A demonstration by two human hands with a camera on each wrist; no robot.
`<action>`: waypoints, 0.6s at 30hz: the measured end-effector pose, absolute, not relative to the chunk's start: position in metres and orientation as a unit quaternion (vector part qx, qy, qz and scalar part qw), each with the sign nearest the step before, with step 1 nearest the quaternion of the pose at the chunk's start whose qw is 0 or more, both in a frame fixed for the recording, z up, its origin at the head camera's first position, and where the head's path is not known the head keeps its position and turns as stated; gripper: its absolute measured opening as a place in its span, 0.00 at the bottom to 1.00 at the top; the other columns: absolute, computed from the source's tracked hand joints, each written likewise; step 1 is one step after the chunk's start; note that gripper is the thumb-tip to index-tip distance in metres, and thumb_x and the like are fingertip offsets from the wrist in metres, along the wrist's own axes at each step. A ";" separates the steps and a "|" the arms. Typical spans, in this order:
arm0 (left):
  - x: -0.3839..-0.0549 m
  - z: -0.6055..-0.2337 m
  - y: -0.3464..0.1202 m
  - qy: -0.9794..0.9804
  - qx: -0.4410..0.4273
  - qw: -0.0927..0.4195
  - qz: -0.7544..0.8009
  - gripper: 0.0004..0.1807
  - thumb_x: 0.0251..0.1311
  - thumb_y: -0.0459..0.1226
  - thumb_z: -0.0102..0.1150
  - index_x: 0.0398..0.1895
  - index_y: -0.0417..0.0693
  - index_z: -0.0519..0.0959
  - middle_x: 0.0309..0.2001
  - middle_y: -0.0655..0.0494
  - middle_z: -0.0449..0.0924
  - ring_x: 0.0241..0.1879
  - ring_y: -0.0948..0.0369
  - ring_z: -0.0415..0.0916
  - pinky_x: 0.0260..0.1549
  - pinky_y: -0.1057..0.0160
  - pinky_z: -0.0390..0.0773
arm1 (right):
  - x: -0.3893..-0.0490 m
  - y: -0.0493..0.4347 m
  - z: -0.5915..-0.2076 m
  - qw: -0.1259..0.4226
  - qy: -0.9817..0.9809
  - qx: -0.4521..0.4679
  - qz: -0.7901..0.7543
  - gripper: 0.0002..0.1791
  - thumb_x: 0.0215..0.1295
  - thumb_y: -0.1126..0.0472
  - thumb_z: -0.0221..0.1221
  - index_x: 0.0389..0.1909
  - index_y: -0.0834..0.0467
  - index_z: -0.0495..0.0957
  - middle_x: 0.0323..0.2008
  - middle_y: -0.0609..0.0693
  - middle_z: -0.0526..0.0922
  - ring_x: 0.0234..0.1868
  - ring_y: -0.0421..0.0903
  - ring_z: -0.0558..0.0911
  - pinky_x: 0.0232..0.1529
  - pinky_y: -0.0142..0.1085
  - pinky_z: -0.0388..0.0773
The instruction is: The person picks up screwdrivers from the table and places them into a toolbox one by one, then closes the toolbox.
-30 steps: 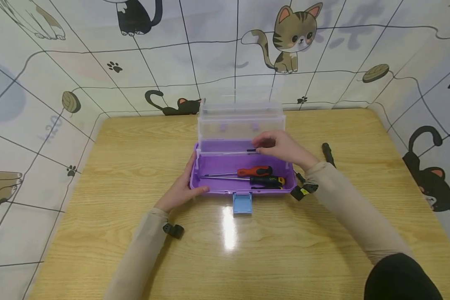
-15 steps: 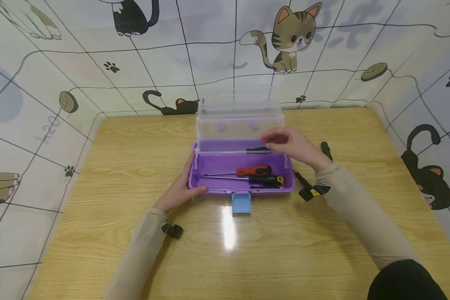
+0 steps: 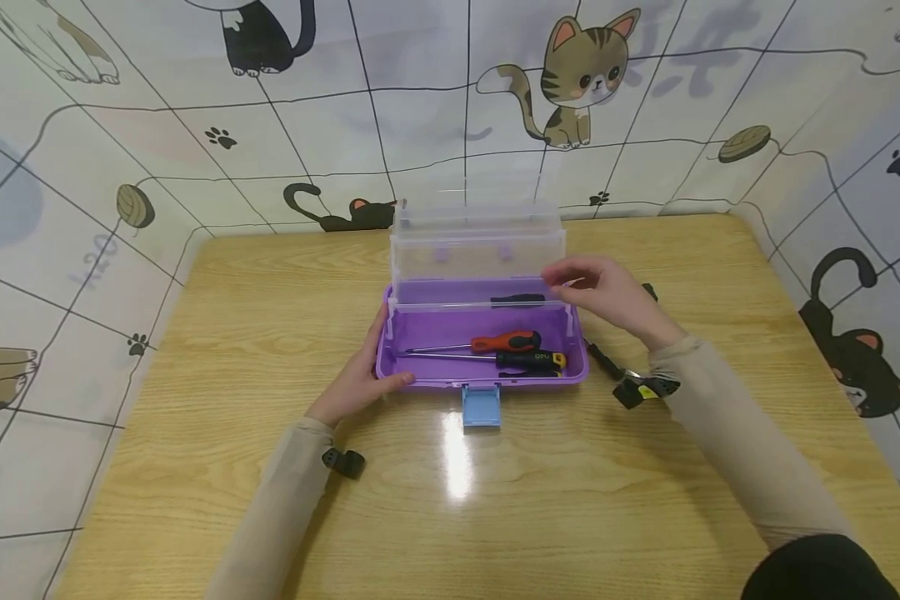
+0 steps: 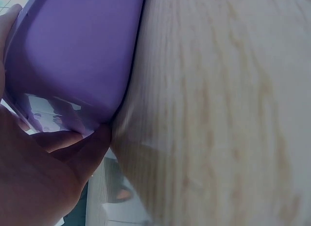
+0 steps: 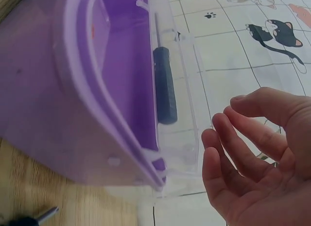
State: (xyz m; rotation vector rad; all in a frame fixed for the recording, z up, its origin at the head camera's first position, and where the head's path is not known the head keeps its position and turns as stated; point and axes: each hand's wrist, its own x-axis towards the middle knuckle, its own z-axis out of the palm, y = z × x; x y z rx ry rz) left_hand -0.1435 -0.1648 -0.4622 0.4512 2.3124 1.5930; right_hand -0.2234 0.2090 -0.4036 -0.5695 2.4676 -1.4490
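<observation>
A purple toolbox (image 3: 446, 323) stands on the table with its clear lid (image 3: 483, 258) raised. My left hand (image 3: 354, 379) grips its left end, thumb at the front rim; the left wrist view shows fingers against the purple wall. Just beyond the toolbox's right back corner hovers my right hand (image 3: 607, 292), fingers loosely bent, nothing between them. A dark-handled screwdriver (image 5: 165, 87) lies in a clear section along the back. In the purple bottom lie a red-handled screwdriver (image 3: 506, 341) and a black-and-yellow one (image 3: 532, 360); another dark tool shows partly at the front wall.
To the right of the toolbox a dark-handled screwdriver (image 3: 603, 360) lies on the wooden table (image 3: 420, 517), partly hidden by the wrist camera. A dark handle (image 3: 649, 291) peeks out behind the right hand. The blue latch (image 3: 482, 407) hangs down in front. Cat-patterned sheeting surrounds the table.
My right hand has let go of the dark-handled screwdriver in the clear section and drawn back to the right. My left hand stays on the toolbox.
</observation>
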 end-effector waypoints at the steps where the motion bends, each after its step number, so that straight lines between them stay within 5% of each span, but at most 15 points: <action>1: -0.144 -0.462 -0.165 0.804 0.157 0.148 0.554 0.59 0.58 0.31 0.66 0.77 0.54 0.30 0.76 0.44 0.31 0.73 0.45 0.40 0.68 0.44 0.47 | -0.223 0.211 -0.404 0.108 0.843 -0.191 -0.491 0.15 0.67 0.64 0.59 0.52 0.66 0.78 0.49 0.59 0.80 0.49 0.46 0.77 0.48 0.31 0.75; 18: -0.143 -0.459 -0.166 0.806 0.167 0.149 0.549 0.58 0.58 0.30 0.65 0.77 0.50 0.30 0.75 0.40 0.32 0.72 0.43 0.42 0.68 0.45 0.47 | -0.214 0.236 -0.411 0.083 0.857 -0.152 -0.486 0.16 0.67 0.65 0.60 0.53 0.66 0.78 0.49 0.60 0.80 0.46 0.41 0.78 0.46 0.28 0.76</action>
